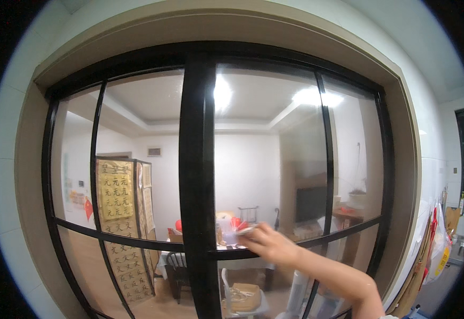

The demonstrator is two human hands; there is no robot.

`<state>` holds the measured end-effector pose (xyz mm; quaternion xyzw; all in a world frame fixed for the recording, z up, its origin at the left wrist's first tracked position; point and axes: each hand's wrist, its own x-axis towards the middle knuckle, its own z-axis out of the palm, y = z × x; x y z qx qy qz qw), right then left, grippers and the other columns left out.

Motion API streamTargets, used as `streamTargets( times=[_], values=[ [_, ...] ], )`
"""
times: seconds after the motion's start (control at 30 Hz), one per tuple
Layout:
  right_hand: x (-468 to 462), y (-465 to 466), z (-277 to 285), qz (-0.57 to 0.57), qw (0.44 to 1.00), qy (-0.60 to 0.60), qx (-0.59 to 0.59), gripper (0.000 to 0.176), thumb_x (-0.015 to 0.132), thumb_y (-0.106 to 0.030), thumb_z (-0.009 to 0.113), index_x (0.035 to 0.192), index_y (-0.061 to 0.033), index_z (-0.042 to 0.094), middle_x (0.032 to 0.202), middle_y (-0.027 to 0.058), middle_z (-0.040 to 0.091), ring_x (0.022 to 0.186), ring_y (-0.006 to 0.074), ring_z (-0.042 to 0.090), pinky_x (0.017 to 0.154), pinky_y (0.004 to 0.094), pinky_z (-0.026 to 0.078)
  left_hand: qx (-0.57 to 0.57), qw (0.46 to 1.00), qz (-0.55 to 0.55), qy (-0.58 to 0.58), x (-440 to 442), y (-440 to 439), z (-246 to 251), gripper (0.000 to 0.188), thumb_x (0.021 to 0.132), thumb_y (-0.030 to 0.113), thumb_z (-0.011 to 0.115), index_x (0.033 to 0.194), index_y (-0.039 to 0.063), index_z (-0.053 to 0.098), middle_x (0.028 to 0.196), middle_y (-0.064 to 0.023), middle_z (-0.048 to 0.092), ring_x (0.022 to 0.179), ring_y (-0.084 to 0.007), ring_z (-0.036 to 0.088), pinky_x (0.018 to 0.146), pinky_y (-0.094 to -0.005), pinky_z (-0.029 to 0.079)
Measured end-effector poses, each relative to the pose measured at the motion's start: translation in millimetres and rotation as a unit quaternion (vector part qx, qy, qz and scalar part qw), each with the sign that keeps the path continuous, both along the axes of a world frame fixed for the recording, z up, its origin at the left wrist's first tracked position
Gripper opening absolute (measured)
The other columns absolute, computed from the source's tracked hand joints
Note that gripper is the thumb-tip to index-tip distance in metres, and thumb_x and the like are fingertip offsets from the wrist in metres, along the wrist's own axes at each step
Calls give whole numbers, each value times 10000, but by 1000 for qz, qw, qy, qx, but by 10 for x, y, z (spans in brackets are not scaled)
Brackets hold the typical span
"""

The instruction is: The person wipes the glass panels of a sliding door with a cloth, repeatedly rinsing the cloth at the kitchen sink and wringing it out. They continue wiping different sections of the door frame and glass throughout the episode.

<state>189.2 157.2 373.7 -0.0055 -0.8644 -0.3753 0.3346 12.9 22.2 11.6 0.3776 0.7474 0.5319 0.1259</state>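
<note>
My right hand [269, 244] reaches in from the lower right, fingers closed around a small pale folded thing, perhaps a cloth [247, 230]. It is held at the lower part of a glass pane [248, 171] in a black-framed sliding door [195, 159], just above the horizontal bar [232, 254]. Contact between cloth and glass cannot be made out for certain. A hazy patch [301, 147] shows on the right side of this pane. My left hand is out of view.
Behind the glass stand a folding screen [116, 239] bearing brush writing, a dark chair [178, 265], a white chair [252, 309] with a tan bag [244, 297], and a dark television [311, 204]. Plastic bags [439, 249] hang on the wall at right.
</note>
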Motion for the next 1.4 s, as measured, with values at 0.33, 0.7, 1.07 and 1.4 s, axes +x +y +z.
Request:
streamTargets(
  times=[0.33,0.7,1.07,1.4],
  values=[
    [374,351,2003,336,752,486,-292,180,903,1,513,1073,22,568,986,61,493,840,140,503,793,257,441,-14,999,-12,-32,92,-44,119,612,761,323,702,1182,-23,425,1088,-261,569,1032,-418,548,867,-450,436],
    [-747,-174,416,52,992,115,-12,356,723,57,576,1071,-7,612,996,133,514,908,284,478,805,355,455,-10,997,7,-76,34,-121,151,630,803,343,651,1253,-27,410,1140,-236,566,1077,-386,539,891,-443,433],
    [92,-183,-450,9,962,257,-86,377,653,116,586,1003,-19,624,936,113,554,815,292,523,712,369,466,51,987,17,149,-115,88,-207,636,702,228,761,1098,-12,325,1053,-211,403,898,-427,523,711,-476,462],
    [-699,-251,-955,79,945,311,-60,397,621,91,623,1004,-9,658,886,97,558,740,258,523,654,346,446,66,989,4,135,-109,95,-218,584,717,211,750,1102,-7,368,1079,-186,424,848,-381,561,668,-455,482]
  ],
)
